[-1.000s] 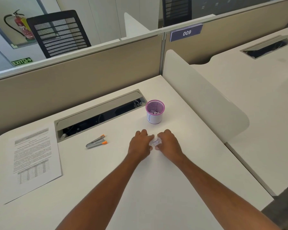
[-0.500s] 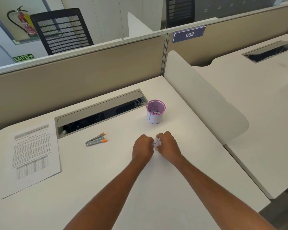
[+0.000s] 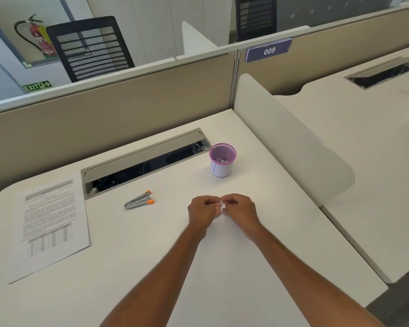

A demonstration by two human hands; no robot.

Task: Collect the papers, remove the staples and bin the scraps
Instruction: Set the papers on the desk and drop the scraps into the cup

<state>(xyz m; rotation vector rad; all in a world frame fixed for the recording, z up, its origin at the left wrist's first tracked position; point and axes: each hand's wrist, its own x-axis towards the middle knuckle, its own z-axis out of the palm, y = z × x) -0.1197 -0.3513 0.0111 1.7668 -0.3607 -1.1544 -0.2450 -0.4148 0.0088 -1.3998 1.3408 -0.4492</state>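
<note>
My left hand (image 3: pixel 202 210) and my right hand (image 3: pixel 240 208) meet knuckle to knuckle above the white desk (image 3: pixel 151 267). Both are closed on small white paper scraps (image 3: pixel 222 207) pinched between their fingertips. A purple mesh cup (image 3: pixel 222 160) with a white lower part stands beyond the hands and holds several paper bits. A metal staple remover (image 3: pixel 139 200) with orange tips lies to the left of my hands. A printed sheet of paper (image 3: pixel 49 223) lies flat at the desk's left side.
An open grey cable tray (image 3: pixel 142 159) is set into the desk behind the staple remover. A beige partition (image 3: pixel 104 114) runs along the back, and a white rounded divider (image 3: pixel 288 142) closes the right side. Another desk (image 3: pixel 364 138) lies beyond it.
My two hands have lifted off the desk and drawn a little toward me, curling tighter around the paper scraps. The cup, staple remover and sheet stay where they were.
</note>
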